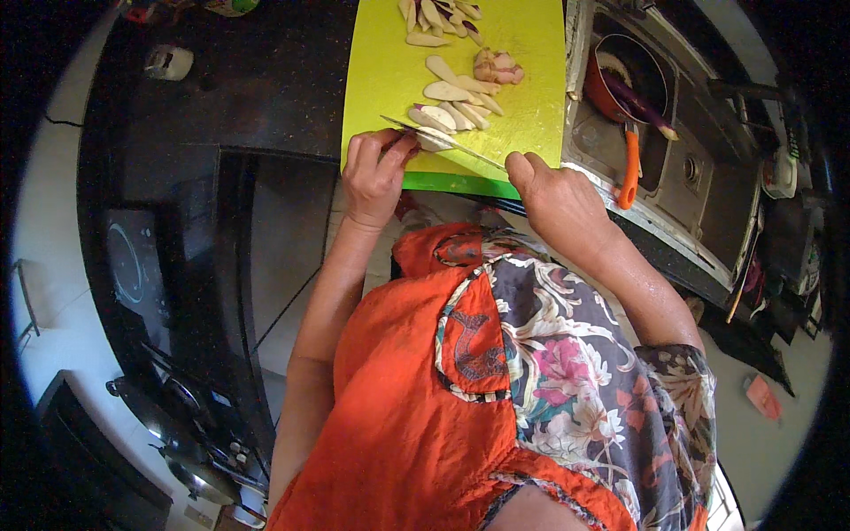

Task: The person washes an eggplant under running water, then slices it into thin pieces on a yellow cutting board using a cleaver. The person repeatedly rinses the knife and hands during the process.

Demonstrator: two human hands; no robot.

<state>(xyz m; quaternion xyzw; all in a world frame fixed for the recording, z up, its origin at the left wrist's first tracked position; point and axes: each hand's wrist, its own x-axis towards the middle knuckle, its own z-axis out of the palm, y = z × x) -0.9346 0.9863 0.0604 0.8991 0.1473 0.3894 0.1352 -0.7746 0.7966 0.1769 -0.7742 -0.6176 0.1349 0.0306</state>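
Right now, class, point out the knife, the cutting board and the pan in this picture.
Knife (462,149), head view: on the blade.
Cutting board (527,115), head view: on its bare yellow surface.
Pan (651,75), head view: on its bare dark inside.

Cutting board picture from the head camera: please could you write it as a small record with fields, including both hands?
Board: yellow-green cutting board
Left hand: fingers on a pale vegetable piece
Right hand: grips the knife by its handle
Knife: blade points left, at the vegetable piece
On board: pale slices in two groups, some with purple skin; a pinkish lump, kind unclear
Right of board: sink; red pan with orange handle, long purple vegetable in it, one end over the rim
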